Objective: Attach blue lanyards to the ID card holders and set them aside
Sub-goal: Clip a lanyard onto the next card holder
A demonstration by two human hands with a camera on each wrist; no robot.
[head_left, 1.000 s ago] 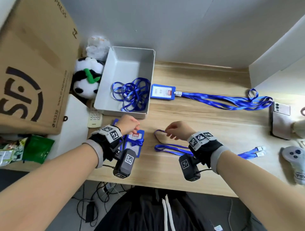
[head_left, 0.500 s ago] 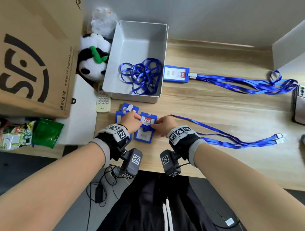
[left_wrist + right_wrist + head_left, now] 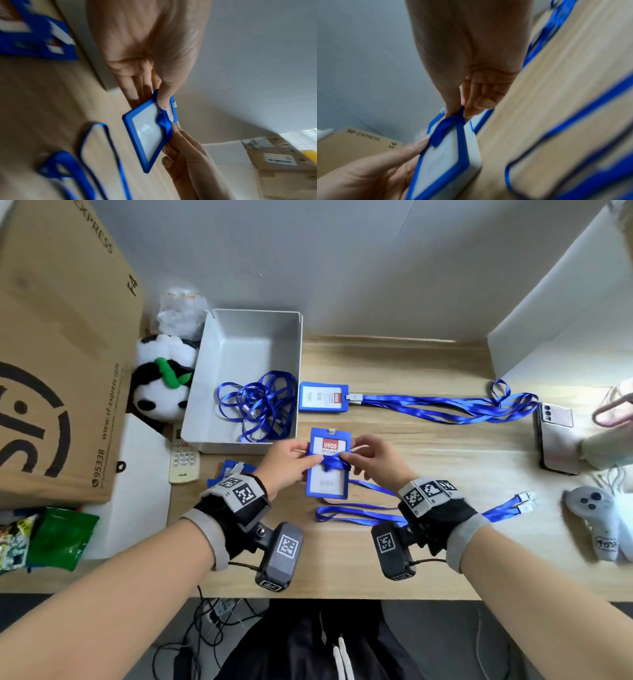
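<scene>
A blue ID card holder (image 3: 327,486) is held up over the wooden table (image 3: 428,460), near the front of the grey tray. My left hand (image 3: 305,461) grips its left edge, thumb on the front and fingers behind (image 3: 160,97). My right hand (image 3: 352,458) pinches a blue lanyard (image 3: 329,463) strap that crosses the holder's face (image 3: 447,125). The rest of that lanyard trails right over the table to its clip ends (image 3: 525,498). Spare holders (image 3: 231,469) lie under my left wrist. A finished holder (image 3: 323,397) with its lanyard (image 3: 445,407) lies further back.
The grey tray (image 3: 239,344) holds several tangled lanyards (image 3: 258,405). To the left are a cardboard box (image 3: 61,354), a panda plush (image 3: 161,385) and a remote (image 3: 183,460). A phone (image 3: 558,440) and a controller (image 3: 596,518) lie on the right, below a white partition (image 3: 565,330).
The holder has come up off the table and moved away from me toward the tray. The lanyard strap held by my right hand now lies across its face.
</scene>
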